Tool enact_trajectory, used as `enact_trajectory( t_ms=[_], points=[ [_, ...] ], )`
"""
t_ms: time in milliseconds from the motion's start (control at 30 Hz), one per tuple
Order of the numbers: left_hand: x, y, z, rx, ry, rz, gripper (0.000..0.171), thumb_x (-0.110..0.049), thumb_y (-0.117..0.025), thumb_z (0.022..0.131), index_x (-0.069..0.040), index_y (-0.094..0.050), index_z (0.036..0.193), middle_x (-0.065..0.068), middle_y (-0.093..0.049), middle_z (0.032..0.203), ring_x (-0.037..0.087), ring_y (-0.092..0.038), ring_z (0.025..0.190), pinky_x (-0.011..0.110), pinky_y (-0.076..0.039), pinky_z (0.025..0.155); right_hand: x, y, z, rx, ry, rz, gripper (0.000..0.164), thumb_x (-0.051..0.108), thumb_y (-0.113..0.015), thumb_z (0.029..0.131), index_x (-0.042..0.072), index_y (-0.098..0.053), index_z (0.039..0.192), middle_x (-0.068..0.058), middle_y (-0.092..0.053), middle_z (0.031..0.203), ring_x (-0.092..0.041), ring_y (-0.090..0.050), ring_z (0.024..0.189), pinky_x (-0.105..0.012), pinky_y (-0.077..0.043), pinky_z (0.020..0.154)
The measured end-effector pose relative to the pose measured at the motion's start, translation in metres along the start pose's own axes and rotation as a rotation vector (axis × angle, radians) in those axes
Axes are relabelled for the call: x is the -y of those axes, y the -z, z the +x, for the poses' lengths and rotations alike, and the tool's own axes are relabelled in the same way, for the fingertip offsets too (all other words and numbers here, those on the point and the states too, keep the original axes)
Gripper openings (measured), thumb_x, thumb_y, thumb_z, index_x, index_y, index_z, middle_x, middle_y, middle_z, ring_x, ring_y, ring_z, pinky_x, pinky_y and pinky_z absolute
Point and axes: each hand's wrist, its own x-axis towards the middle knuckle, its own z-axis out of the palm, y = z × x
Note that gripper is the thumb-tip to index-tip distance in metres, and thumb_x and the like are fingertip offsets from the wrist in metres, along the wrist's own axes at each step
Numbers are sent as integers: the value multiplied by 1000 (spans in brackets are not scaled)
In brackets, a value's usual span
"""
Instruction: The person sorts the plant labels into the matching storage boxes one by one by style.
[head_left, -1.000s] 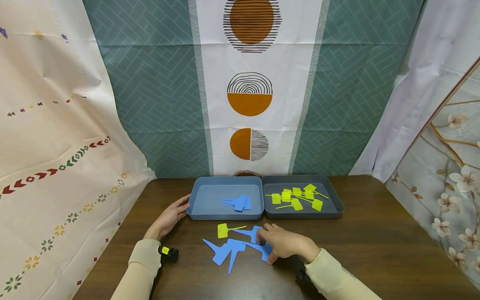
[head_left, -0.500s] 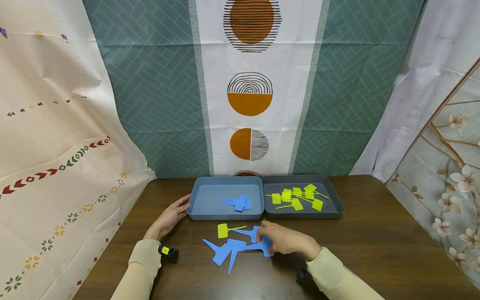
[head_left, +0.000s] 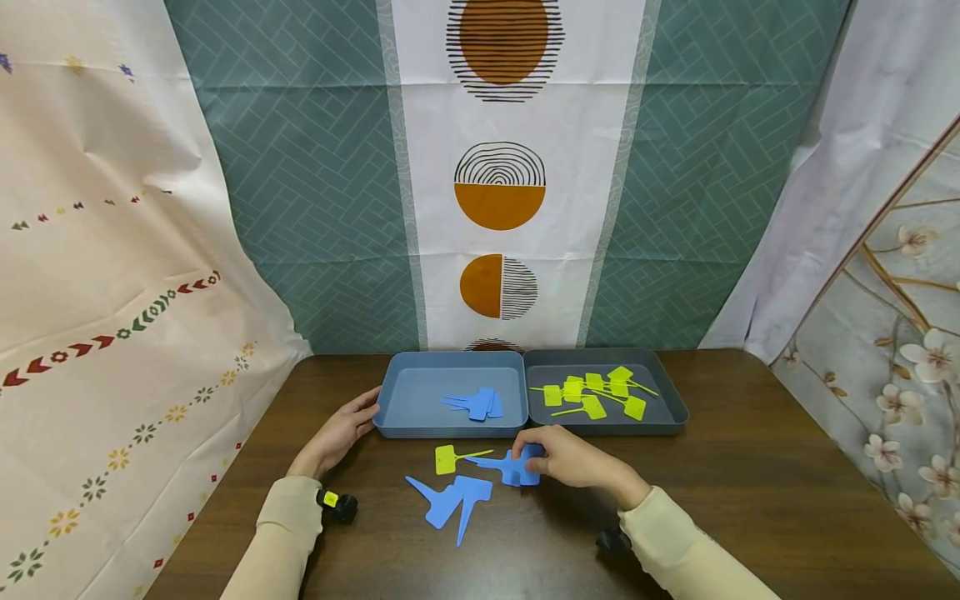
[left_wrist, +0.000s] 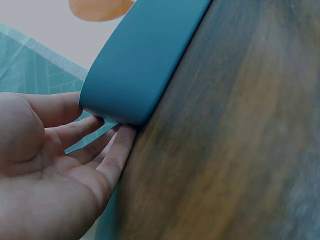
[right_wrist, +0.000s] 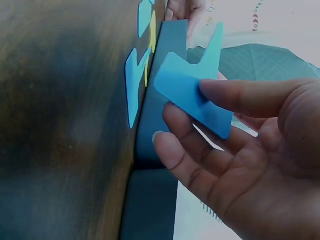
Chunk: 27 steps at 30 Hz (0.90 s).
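My right hand (head_left: pixel 573 460) pinches a blue T-shaped plant label (right_wrist: pixel 177 80) between thumb and fingers, raised off the table just in front of the trays. Under it lies another blue label (head_left: pixel 510 473), partly covered in the head view. To the left, two more blue labels (head_left: pixel 442 505) overlap on the wood, and a yellow-green label (head_left: pixel 446 461) lies nearer the trays. My left hand (head_left: pixel 341 435) rests its fingertips against the left side of the blue tray (head_left: pixel 405 404); the left wrist view shows them touching its corner (left_wrist: pixel 132 112).
Several blue labels (head_left: pixel 480 404) lie inside the blue tray. A dark grey tray (head_left: pixel 607 428) adjoins it on the right, holding several yellow-green labels (head_left: pixel 594 407). Patterned cloths (head_left: pixel 322 208) hang behind and beside the brown table (head_left: pixel 750 483).
My right hand has gripped the nearer right-hand blue label, lifted it, and carried it toward the trays. My left hand stays at the blue tray.
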Motion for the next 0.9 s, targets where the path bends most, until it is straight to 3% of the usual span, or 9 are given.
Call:
enact_trajectory(
  t_ms=[233, 500, 900],
  points=[
    [0, 0, 0, -1, -2, -2, 58, -14, -35, 115, -1, -12, 166, 24, -13, 171, 39, -16, 157, 56, -15, 127, -3, 3, 1, -70, -28, 84, 15, 0, -64, 100, 8, -71, 110, -3, -57, 83, -9, -49, 63, -24, -45, 58],
    [1, 0, 0, -3, 5, -4, 58, -14, -34, 115, -1, -12, 166, 23, -13, 171, 39, -16, 157, 55, -15, 127, -3, 8, 3, -146, -67, 122, 15, 3, -66, 100, 11, -72, 112, -3, -59, 90, -14, -53, 67, -28, -51, 61],
    [1, 0, 1, 2, -2, 7, 58, -15, -36, 115, 0, -12, 166, 24, -13, 171, 39, -17, 157, 56, -16, 127, 9, 38, 25, -183, -57, 160, 17, 1, -64, 99, 1, -71, 115, -6, -62, 96, -17, -52, 66, -29, -52, 60]
  ],
)
